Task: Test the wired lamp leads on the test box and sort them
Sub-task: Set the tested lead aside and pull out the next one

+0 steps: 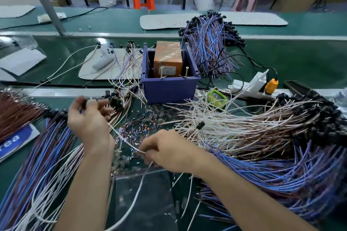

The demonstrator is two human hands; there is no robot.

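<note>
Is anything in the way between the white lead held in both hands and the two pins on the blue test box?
Nothing visible blocks it. The white lead spans left hand and right hand; only wire scraps lie flat before the blue box, whose pins stand clear.

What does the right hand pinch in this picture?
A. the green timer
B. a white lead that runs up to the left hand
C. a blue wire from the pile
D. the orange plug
B: the right hand pinches the white lead, and this lead runs up to the left hand, which holds its other end.
</note>
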